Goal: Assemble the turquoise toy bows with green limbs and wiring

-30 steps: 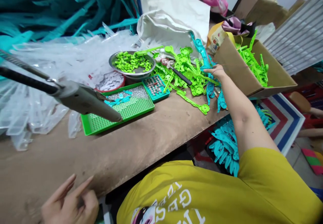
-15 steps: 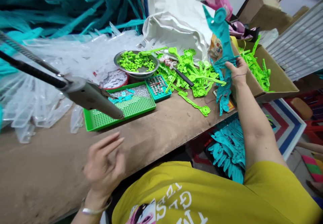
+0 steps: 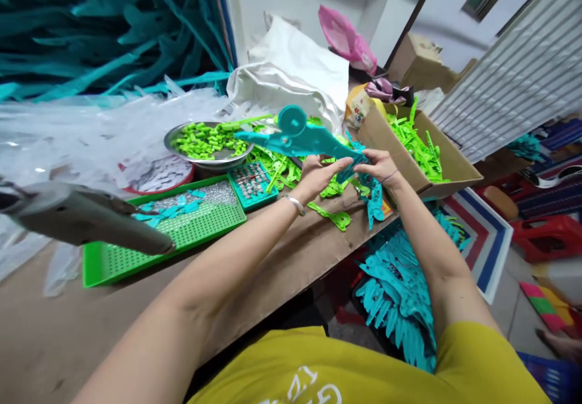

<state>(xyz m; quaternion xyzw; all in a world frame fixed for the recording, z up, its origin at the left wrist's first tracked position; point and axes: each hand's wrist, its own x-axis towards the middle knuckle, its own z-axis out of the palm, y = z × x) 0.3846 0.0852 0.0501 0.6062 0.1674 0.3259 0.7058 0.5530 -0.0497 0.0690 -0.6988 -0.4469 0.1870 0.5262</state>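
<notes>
Both my hands are at a long, flat teal plastic part (image 3: 313, 140) with a round disc near its pointed left end. My left hand (image 3: 321, 176) pinches its lower edge from below. At the right end, the fingers of my right hand (image 3: 378, 166) close on the same part. Smaller teal pieces (image 3: 375, 205) stick out under my right hand; whether they are joined to the part cannot be made out. Behind and below lie loose lime-green plastic parts (image 3: 336, 216), partly covered by the teal part and my hands.
A metal bowl (image 3: 168, 149) of short green pieces stands beside a green perforated tray (image 3: 213, 222) and a small teal tray (image 3: 254, 201). A grey electric screwdriver (image 3: 91, 219) hangs at left. The cardboard box (image 3: 459, 173) holds green parts; teal parts (image 3: 400, 289) are heaped below the table edge.
My left hand has come from the near table edge to the teal part and taken hold of it. The part has swung from upright to nearly level, pointing left. The view has shifted right.
</notes>
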